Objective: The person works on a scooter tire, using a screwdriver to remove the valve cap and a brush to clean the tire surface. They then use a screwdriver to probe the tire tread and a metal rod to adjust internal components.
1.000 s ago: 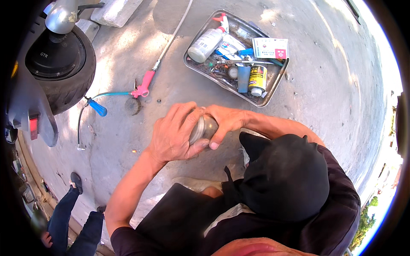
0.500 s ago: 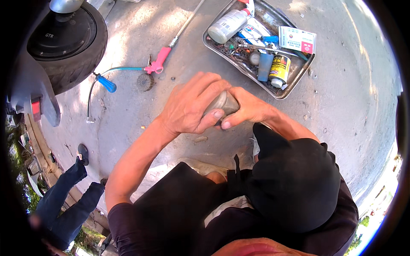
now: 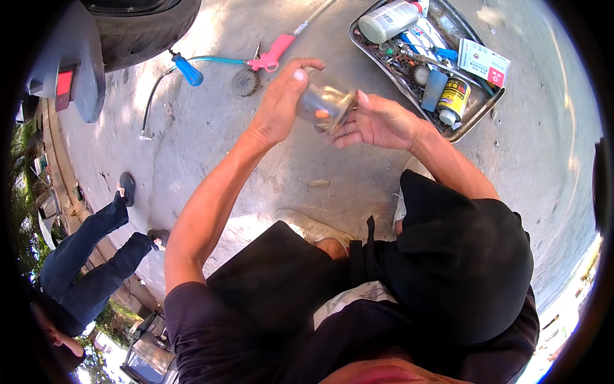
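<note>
A clear, see-through jar (image 3: 318, 107) is tilted on its side between my hands, above the ground. Something small and orange shows in it, too blurred to name. My left hand (image 3: 281, 105) grips the jar's left end, thumb on top, its other fingers mostly hidden behind. At the jar's right end, which looks brassy at the rim, my right hand (image 3: 388, 121) has its thumb above and fingers curled below. Whether that end has a lid on it I cannot tell.
A metal tray (image 3: 481, 105) at the upper right holds a white bottle (image 3: 388, 22), a yellow-and-black can (image 3: 454, 97) and small parts. A pink air gun (image 3: 274, 52) and a blue-handled tool (image 3: 187, 69) lie near a tyre (image 3: 147, 35). A person's legs (image 3: 96, 249) are at left.
My hands have moved up and spread apart around the jar, uncovering more of it. My right hand has slid to its right end. The view has shifted, with the tray now further right.
</note>
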Motion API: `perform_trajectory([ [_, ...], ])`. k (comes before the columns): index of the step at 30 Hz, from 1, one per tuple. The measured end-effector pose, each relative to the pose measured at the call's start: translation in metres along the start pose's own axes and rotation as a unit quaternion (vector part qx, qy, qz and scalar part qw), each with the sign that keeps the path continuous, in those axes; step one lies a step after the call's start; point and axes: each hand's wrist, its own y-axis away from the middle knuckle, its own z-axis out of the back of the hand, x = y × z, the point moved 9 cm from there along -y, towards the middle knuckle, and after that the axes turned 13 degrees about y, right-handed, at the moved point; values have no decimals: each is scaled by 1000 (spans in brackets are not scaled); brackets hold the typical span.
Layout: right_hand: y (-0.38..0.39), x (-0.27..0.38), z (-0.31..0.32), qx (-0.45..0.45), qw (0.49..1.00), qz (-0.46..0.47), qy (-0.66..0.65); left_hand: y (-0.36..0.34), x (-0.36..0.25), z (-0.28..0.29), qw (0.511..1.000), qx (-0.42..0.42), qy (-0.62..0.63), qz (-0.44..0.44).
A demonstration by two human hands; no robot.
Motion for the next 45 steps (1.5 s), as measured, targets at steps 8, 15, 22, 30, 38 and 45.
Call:
perform_trajectory([
  [8,8,-17,-1,-31,999,-31,28,10,-10,-18,996,-11,-52,-64],
  [15,30,-9,22,-154,975,-28,159,-3,-29,-33,958,2,-262,-116],
  [22,140,45,72,-437,789,47,430,-64,22,-66,894,29,-438,-95],
  [30,225,95,111,-593,431,-36,679,-55,-8,-58,879,-46,-435,-191],
  [38,203,83,136,-567,490,-150,645,-95,-44,-86,892,-54,-378,-241],
  [45,237,71,130,-660,617,25,428,-135,-21,-106,891,-44,-404,-204],
])
